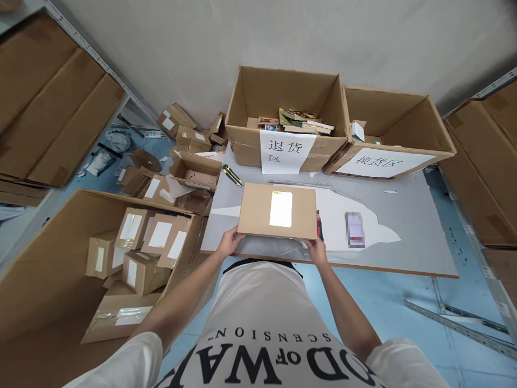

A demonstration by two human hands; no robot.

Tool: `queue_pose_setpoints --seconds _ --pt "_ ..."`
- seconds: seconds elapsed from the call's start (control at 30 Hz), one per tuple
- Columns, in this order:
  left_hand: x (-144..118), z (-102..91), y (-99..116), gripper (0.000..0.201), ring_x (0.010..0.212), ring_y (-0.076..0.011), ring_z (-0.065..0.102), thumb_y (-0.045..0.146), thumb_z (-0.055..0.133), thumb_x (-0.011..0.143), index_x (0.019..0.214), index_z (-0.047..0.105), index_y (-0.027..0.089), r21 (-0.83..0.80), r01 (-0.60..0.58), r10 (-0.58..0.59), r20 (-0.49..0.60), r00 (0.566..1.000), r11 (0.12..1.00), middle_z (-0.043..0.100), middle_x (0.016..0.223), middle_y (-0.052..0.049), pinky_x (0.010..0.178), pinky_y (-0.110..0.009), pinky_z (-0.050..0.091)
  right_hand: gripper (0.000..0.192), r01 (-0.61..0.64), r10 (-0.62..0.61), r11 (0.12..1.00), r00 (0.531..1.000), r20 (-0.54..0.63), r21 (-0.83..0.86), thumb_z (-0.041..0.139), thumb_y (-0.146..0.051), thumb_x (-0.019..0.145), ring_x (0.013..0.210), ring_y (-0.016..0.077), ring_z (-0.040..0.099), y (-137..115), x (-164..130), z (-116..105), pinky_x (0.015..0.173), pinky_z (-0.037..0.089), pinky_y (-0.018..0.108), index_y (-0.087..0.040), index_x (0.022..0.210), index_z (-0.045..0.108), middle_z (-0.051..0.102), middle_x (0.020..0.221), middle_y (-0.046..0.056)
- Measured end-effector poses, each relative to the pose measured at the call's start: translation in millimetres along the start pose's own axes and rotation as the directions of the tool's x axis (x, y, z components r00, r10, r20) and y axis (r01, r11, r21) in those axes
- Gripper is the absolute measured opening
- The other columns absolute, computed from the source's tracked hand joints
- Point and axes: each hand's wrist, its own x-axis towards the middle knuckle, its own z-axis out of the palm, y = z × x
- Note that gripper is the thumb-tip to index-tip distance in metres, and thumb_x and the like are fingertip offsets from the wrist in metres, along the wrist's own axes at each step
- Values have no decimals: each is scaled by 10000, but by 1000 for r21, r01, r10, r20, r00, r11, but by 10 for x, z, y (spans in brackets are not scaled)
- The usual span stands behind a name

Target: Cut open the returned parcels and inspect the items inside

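Observation:
A closed brown cardboard box (256, 210) with a white label (281, 209) on top is held over the near part of the grey table. My left hand (229, 241) grips its near left corner, and my right hand (316, 251) grips the near right corner; the fingers are partly hidden under the box. Beyond its far left corner lies a yellow-and-black box cutter (232, 175). Something red and black (319, 225) peeks out past the right edge, mostly covered. Farther right, a blurred purple item (355, 230) rests on white paper (379, 231).
Two open cartons with handwritten signs stand at the back: the left carton (246, 145) holds books (301, 119), the right carton (438, 145) a few small items. A large carton (36, 258) at left contains several labelled parcels (137, 272). Opened boxes (194, 170) pile beside the table (412, 215).

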Motion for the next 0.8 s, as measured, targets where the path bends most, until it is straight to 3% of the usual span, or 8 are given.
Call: queue_pose_setpoints --seconds 0.13,0.3,0.43,0.57,0.8 --pt "3 -65 150 575 953 -253 643 555 617 728 1099 659 117 107 -27 29 -15 999 994 715 1003 -117 871 -375 494 518 -10 9 1000 1000 17 25 610 -623 698 879 277 676 -130 31 -108 813 527 406 -152 904 667 726 920 144" --pt "-4 -207 533 451 628 -149 577 499 545 793 1002 696 130 323 -17 32 -40 999 946 713 788 -34 619 -248 458 545 38 -34 988 999 28 -149 545 -636 756 776 232 651 -488 113 -391 710 508 328 -155 966 692 724 787 78" --pt "63 -235 863 459 584 -132 515 495 506 817 1018 712 137 417 -23 78 -115 990 909 686 698 -2 568 -217 390 550 79 -84 951 996 -4 -299 496 -602 810 732 208 628 -912 205 -565 656 459 270 -141 1017 711 729 782 71" --pt "195 -222 1093 500 590 -129 494 525 479 829 941 744 116 477 0 107 -196 975 879 613 598 2 554 -210 332 560 63 -87 924 995 -46 -378 482 -621 817 679 183 597 -1204 320 -644 626 413 249 -144 953 743 724 733 59" --pt "395 -176 1203 536 572 -124 446 551 470 829 840 765 104 600 120 10 -209 978 791 522 502 -8 542 -239 257 595 7 -18 807 1000 -13 -591 398 -659 841 582 194 551 -1159 488 -575 554 331 281 -189 727 746 662 583 77"
